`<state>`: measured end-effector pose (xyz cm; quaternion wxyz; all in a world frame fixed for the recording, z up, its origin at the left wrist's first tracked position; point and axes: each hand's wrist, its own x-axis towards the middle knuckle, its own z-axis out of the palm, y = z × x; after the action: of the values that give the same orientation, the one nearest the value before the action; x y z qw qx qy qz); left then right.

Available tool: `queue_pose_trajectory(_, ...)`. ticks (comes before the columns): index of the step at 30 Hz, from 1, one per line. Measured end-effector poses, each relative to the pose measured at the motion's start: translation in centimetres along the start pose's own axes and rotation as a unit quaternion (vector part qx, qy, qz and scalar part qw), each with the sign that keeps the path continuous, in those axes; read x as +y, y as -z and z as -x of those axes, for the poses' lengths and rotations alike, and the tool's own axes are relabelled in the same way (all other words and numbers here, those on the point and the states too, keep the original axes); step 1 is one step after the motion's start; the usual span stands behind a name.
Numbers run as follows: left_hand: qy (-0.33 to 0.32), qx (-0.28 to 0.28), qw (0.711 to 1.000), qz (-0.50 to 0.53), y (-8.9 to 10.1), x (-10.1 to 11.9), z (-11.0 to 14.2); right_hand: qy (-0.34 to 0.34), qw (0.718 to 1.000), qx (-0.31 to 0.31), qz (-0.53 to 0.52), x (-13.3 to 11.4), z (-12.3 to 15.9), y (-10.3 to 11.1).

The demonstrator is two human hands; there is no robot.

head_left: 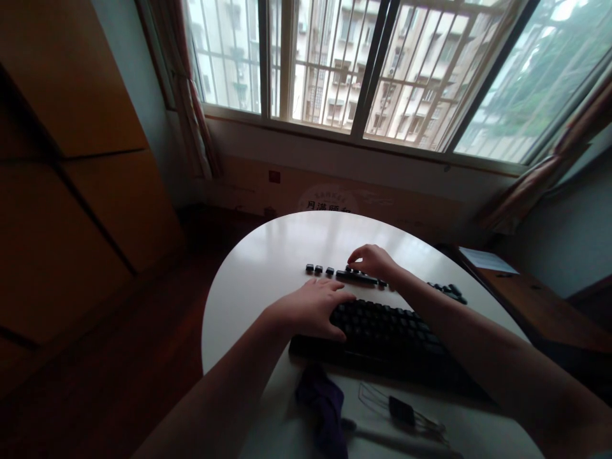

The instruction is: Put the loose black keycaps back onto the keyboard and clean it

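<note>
Your right forearm [459,331] hides part of the computer keyboard [377,325], your left hand [310,309] covers some of its left end, and the lower edge crops the purple cloth [325,405].

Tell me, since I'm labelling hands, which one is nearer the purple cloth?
Left. The left hand rests on the keyboard, beyond the purple cloth; the right hand is farther, at the loose keycaps.

Free passage over tabletop [282,245] beyond the loose keycaps [318,269]; keyboard [382,325] and purple cloth [325,405] as nearer obstacles.
</note>
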<state>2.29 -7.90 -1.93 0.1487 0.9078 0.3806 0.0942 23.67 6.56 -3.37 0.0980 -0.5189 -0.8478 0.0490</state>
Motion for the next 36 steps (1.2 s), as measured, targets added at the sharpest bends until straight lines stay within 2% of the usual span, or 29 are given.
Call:
queue_pose_trajectory(7,-0.012,-0.004,1.000,0.003,0.4,0.5,0.2,0.000,1.000,0.000,-0.006,-0.4,-0.1,-0.5)
queue_pose_trajectory(13,-0.025,0.008,0.999,0.027,0.7,0.7,0.2,-0.015,0.998,0.062,-0.024,-1.3,0.4,-0.4)
queue_pose_trajectory(16,-0.023,0.010,0.998,0.060,1.0,0.1,0.3,-0.018,0.991,0.119,-0.055,-1.8,2.2,1.0)
queue_pose_trajectory(19,0.012,0.020,0.997,0.068,1.4,-0.7,0.3,0.014,0.975,0.178,-0.130,-2.5,6.1,2.7)
queue_pose_trajectory(21,0.038,0.023,0.997,0.067,1.6,-1.1,0.2,0.051,0.968,0.171,-0.175,-3.3,9.4,3.3)
queue_pose_trajectory(22,0.047,0.022,0.996,0.068,1.6,-1.2,0.2,0.077,0.967,0.146,-0.194,-3.8,11.1,3.3)
queue_pose_trajectory(24,0.060,0.019,0.996,0.070,1.6,-1.3,0.1,0.121,0.962,0.122,-0.215,-4.8,14.1,2.8)
queue_pose_trajectory(26,0.064,0.015,0.995,0.069,1.4,-1.4,-0.1,0.136,0.962,0.103,-0.214,-5.7,16.1,1.9)
queue_pose_trajectory(30,0.051,0.008,0.997,0.061,1.0,-1.5,-0.4,0.149,0.968,0.072,-0.187,-6.8,17.3,0.3)
queue_pose_trajectory(36,0.044,0.003,0.997,0.069,0.8,-1.6,-0.5,0.181,0.969,0.063,-0.157,-7.0,17.0,-0.3)
